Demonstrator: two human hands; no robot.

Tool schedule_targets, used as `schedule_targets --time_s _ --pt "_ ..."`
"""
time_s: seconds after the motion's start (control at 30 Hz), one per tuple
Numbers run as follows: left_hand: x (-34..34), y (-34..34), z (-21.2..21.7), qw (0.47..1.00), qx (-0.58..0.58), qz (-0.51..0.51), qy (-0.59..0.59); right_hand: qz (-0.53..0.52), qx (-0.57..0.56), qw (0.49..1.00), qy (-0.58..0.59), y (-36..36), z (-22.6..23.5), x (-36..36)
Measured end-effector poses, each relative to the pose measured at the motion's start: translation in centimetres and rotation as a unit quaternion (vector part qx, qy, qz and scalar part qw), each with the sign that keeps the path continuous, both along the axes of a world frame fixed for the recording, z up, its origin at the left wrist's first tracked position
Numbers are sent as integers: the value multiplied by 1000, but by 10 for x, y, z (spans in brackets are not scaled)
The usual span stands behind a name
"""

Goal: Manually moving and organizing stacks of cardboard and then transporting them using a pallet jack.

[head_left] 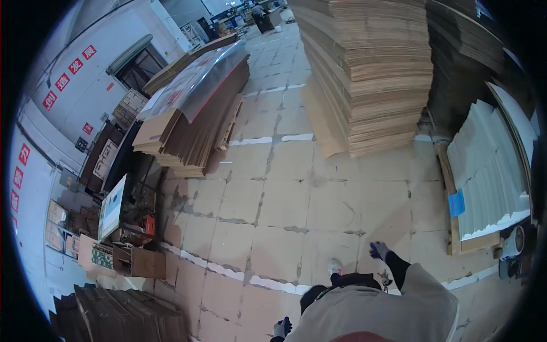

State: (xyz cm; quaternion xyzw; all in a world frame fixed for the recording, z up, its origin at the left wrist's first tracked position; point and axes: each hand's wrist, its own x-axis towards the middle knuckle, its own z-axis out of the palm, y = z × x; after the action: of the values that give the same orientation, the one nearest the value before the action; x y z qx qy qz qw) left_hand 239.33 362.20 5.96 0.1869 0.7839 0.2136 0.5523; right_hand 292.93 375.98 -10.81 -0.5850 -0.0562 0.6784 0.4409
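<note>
My left hand (282,327), in a grey glove with dark fingers, hangs low beside my body at the bottom edge. Its fingers are bent, and whether they are closed is too small to make out. Out ahead on the right side, my right hand (380,250) wears the same kind of glove. Its fingers are loosely apart, with nothing seen in them. Both hands are above the tiled floor (285,199) and touch nothing visible. One shoe (335,266) shows ahead of my body, left of the right hand. A small metallic item (386,280) shows beside my waist.
A tall cardboard stack (382,80) stands ahead, right of the aisle. Another sheet stack (188,131) with plastic over it is at left. White sheets (490,171) rest on a pallet (454,236) at right. Cardboard (122,313) lies near left. A distant person (261,18) stands far ahead.
</note>
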Motion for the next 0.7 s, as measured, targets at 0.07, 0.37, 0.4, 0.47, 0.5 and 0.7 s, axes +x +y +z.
schedule_targets --time_s 0.07,0.37,0.4,0.47,0.5,0.7 --pt "-20 19 -7 998 -28 -40 29 66 22 996 -48 94 55 -44" --pt "-103 214 -114 992 -39 -60 -107 6 102 994 -41 197 85 -82" --pt "-121 235 -120 988 -56 -89 -111 -31 47 995 -83 182 94 -95" --pt "-141 303 -127 981 -28 -151 -116 -172 -3 984 -51 117 58 -93" --pt "-144 338 -133 976 -29 -211 -35 -177 17 984 6 75 62 -97" --pt "-159 530 -185 915 87 -383 96 -145 -212 953 -158 -87 123 -173"
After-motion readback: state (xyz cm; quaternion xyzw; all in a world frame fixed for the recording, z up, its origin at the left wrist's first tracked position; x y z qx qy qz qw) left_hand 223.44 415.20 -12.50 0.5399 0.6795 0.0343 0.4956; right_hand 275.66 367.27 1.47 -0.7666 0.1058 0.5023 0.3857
